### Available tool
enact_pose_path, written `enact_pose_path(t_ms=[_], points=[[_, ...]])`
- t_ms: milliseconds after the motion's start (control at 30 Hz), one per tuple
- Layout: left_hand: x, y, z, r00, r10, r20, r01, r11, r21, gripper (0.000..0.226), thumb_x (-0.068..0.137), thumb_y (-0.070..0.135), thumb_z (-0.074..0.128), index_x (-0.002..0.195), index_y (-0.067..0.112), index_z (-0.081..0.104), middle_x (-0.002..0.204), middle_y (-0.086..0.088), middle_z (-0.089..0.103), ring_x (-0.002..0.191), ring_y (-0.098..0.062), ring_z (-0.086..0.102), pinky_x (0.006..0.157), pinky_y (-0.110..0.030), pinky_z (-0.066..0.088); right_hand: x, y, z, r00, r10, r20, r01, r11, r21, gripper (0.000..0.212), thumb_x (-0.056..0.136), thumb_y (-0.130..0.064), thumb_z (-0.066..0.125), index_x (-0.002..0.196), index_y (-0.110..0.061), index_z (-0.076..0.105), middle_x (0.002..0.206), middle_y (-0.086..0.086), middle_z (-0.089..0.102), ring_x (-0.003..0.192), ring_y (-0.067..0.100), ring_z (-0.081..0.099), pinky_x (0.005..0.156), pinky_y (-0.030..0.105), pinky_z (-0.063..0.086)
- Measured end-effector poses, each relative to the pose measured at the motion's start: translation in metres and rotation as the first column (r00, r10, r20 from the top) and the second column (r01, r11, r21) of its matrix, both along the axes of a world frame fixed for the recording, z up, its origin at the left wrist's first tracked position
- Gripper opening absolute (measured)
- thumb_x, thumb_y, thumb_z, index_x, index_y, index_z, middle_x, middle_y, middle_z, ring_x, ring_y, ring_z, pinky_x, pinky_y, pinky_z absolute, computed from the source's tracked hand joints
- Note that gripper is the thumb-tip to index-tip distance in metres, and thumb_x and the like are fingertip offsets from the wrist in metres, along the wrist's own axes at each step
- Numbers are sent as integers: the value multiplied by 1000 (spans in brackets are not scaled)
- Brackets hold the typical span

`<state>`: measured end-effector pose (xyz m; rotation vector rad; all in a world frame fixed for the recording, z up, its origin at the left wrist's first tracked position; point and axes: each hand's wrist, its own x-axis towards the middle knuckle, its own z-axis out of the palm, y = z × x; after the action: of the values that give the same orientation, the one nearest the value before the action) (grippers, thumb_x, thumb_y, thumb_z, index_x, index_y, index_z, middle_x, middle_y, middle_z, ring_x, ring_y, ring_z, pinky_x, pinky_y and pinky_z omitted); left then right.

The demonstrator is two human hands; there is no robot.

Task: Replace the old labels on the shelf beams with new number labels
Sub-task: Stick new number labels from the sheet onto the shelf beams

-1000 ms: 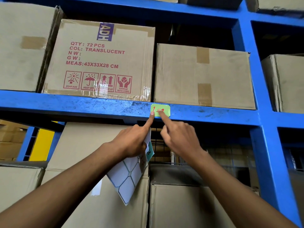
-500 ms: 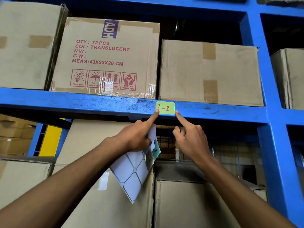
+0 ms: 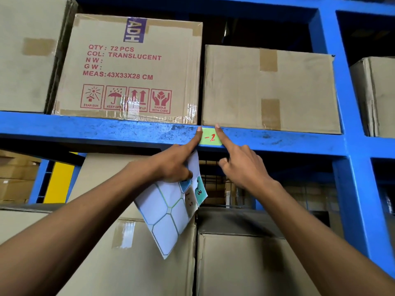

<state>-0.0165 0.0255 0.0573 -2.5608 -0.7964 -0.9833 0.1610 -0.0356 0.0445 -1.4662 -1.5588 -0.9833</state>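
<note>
A green label (image 3: 211, 137) with red handwriting sits on the front of the blue shelf beam (image 3: 106, 130). My left hand (image 3: 175, 162) presses its index finger on the label's left edge and hides the first digit. The same hand clamps a white label sheet (image 3: 168, 208) with a few remaining stickers against the palm. My right hand (image 3: 241, 163) points its index finger up along the label's right edge, the other fingers curled.
Cardboard boxes stand on the beam, one printed "72 PCS TRANSLUCENT" (image 3: 128, 69) and a plain one (image 3: 271, 88) right above the label. More boxes (image 3: 245, 263) fill the shelf below. A blue upright (image 3: 342, 103) rises at the right.
Both index fingers slid up from the label's lower corners along its sides to the top of the beam. The left finger now covers the "1".
</note>
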Motion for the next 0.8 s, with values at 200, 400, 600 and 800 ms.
enact_pose_path(t_ms=[200,400,600,800], points=[[-3,-4,-21,990,139,-33,-134,983,123,107,83,14,60,143,32,-27,71,-7,45,67,-28,49,61,-35,41,-6,5,-26,995,-88,-48,90,995,50,87,89,-18,46,141,-38,-22,74,10,56,66,26,57,67,41,52],[-4,-6,-36,986,165,-5,-162,973,163,102,83,13,57,146,27,-22,104,-19,58,84,-35,54,61,-37,39,-12,-5,-33,970,-236,61,234,972,39,83,90,-20,45,144,-26,-18,73,8,52,68,26,58,60,36,47],[-13,1,-71,952,-140,273,185,971,-148,95,83,10,60,148,39,-3,77,-12,51,69,-27,48,69,-35,46,-19,-19,-47,982,50,-182,-46,999,30,44,85,-23,48,129,-28,50,85,8,65,87,32,61,74,41,51],[-27,-12,-102,678,-268,685,591,753,-290,75,87,3,60,143,40,27,89,-6,62,64,-14,53,63,-30,49,-42,-27,-98,929,268,-257,-248,963,107,24,80,-22,54,96,-15,71,90,6,64,85,24,64,65,42,55]])
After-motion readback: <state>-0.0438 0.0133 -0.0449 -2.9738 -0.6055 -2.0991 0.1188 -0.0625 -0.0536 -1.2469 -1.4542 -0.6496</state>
